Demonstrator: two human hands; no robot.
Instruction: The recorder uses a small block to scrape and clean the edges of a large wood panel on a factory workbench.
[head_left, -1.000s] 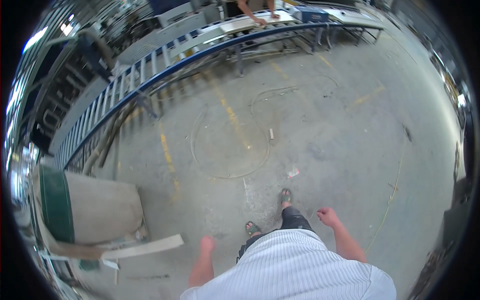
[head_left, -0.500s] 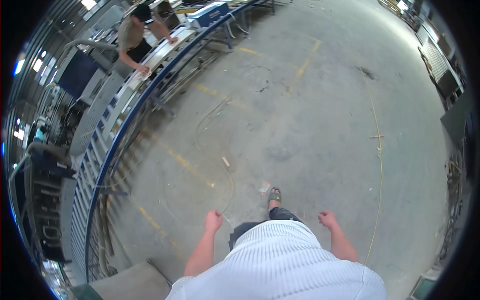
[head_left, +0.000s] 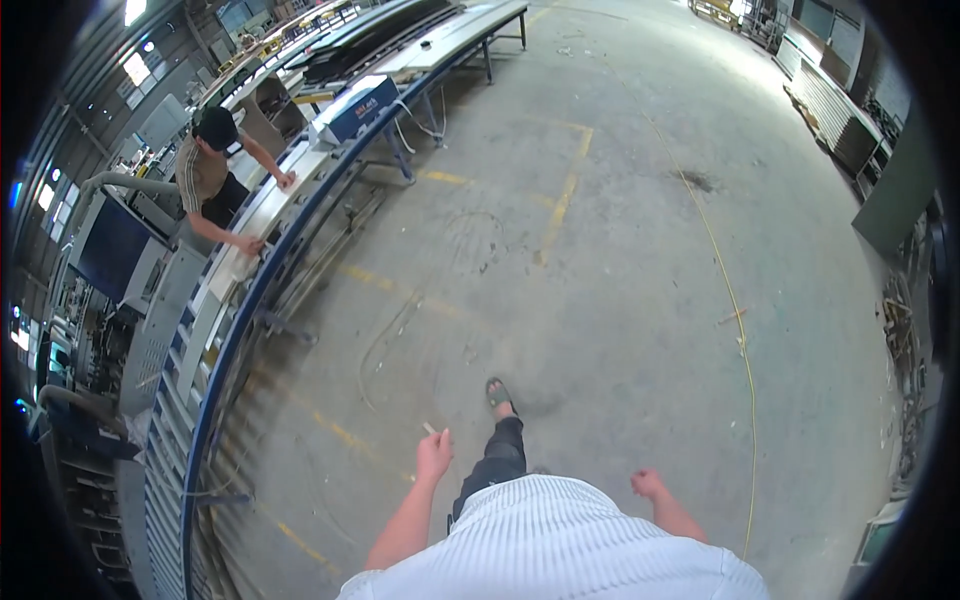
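My left hand (head_left: 434,456) hangs at my left side with its fingers loosely curled, and I see nothing in it. Just past its fingertips, a small pale strip (head_left: 429,428) shows against the floor. On the other side, my right hand (head_left: 647,483) is also curled and appears bare, held over the concrete floor (head_left: 620,330). Neither hand touches anything. Between them, one sandalled foot (head_left: 498,392) is stepped out in front of me.
A long roller conveyor with a blue rail (head_left: 232,345) runs along my left. Behind it a co-worker (head_left: 208,180) leans over a long pale board (head_left: 268,210). A yellow cable (head_left: 731,300) lies along the floor at right. Metal racks (head_left: 835,105) stand far right.
I have walked forward, and the floor and conveyor have slid nearer. My other foot is now in front. The co-worker's hands have shifted along the board. My hands remain curled.
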